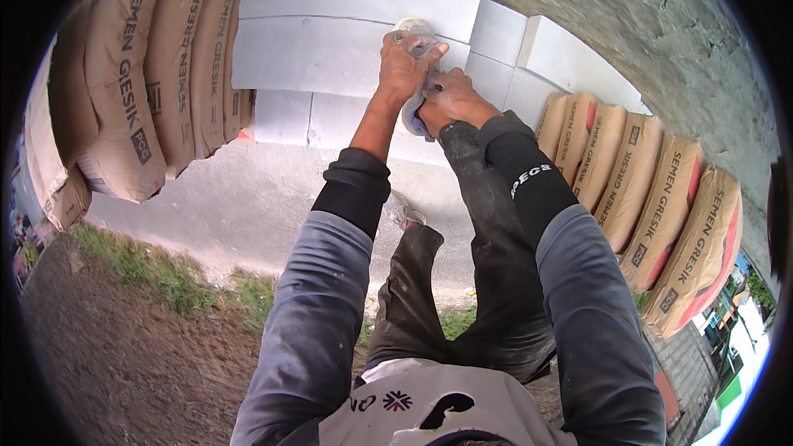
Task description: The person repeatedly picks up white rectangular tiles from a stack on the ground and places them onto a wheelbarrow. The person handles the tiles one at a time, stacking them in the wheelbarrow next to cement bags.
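Note:
My right foot, in a dusty pale shoe [410,122], is up on the stacked white blocks [318,49], its toe pointing away from me. Both my arms reach down to it. My left hand [403,64] lies over the front of the shoe with its fingers curled in. Just nearer and to the right, my right hand [456,97] is closed at the top of the shoe, close to the ankle. The two hands nearly meet. Whether laces are between the fingers is too small and hidden to tell. My other shoe [403,213] stands on the ground below.
Tall piles of brown paper cement bags stand on the left [124,74] and on the right [632,173]. A rough grey wall [652,8] runs behind the blocks. Below the blocks lies concrete paving [239,190], edged with grass [173,268] and brown ground.

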### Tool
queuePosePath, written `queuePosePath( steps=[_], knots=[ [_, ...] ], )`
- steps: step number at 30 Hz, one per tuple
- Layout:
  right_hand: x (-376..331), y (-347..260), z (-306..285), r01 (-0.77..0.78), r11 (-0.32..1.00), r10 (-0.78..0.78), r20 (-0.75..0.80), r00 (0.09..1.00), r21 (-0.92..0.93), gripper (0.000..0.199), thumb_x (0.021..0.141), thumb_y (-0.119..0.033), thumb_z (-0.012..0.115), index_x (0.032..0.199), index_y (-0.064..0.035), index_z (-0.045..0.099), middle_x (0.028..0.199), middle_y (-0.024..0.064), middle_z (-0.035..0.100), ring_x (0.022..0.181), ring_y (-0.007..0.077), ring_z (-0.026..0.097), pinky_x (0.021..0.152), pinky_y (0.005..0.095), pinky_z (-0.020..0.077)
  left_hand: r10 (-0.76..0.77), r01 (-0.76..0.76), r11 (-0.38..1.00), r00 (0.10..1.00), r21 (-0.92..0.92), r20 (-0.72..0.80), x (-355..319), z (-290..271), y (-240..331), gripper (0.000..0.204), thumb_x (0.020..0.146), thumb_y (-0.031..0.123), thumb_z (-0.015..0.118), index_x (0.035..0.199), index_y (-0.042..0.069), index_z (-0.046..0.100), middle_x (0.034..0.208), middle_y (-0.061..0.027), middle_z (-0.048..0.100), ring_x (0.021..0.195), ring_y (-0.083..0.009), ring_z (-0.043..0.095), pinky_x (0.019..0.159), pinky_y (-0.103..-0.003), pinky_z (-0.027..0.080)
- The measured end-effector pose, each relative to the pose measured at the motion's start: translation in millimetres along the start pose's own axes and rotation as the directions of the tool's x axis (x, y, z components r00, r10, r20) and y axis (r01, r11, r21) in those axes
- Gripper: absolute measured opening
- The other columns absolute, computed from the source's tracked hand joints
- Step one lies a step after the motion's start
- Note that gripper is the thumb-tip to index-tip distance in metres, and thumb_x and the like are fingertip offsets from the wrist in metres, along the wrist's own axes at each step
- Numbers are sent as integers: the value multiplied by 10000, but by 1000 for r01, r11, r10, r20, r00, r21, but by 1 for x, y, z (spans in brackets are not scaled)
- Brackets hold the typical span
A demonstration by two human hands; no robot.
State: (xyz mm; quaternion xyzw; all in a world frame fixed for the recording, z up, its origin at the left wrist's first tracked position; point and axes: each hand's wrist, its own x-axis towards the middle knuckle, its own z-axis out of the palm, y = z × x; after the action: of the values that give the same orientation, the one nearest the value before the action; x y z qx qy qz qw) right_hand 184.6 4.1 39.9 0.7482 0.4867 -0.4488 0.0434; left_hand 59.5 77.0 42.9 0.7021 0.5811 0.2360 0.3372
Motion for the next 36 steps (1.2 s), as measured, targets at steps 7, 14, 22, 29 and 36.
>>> queuePosePath(
  steps=[7,14,22,29,36],
  knots=[
    [18,25,2,-10,963,-14,88,996,268,331,914,-376,658,1151,-144,675,1144,231,554,1105,394,529,970,467,453,-207,442,738,867,-510,453,-44,-5,-25,463,930,245,730,1285,-15,585,1199,-163,566,859,-198,649,699,-320,581],
    [12,24,2,109,910,-133,33,991,399,200,904,-196,676,957,-3,672,866,103,672,786,197,579,760,368,490,-294,553,700,800,-452,523,-45,0,-22,218,929,145,721,1063,-17,661,848,-59,679,699,-106,596,623,-258,511],
    [-7,17,-15,34,851,-91,83,992,524,171,907,-179,679,1007,-40,691,919,52,670,818,164,582,762,323,480,-280,508,736,830,-447,482,-48,3,-25,163,942,134,692,1024,-7,682,826,-74,696,683,-143,612,640,-289,515],
    [-1,28,-7,86,922,-53,-96,994,378,190,907,-206,658,1028,-76,725,981,145,728,945,288,684,865,385,512,42,7,994,894,-109,446,-44,3,-23,240,949,193,615,1080,3,679,1051,-245,676,983,-430,647,879,-477,505],
    [-7,14,-7,166,972,-128,-220,967,165,199,940,-229,633,1101,-137,704,1030,147,725,993,353,674,873,424,517,-14,185,958,795,-220,606,-31,-1,-34,177,983,175,600,1043,27,679,902,-134,647,820,-282,626,739,-390,497]
  ],
)
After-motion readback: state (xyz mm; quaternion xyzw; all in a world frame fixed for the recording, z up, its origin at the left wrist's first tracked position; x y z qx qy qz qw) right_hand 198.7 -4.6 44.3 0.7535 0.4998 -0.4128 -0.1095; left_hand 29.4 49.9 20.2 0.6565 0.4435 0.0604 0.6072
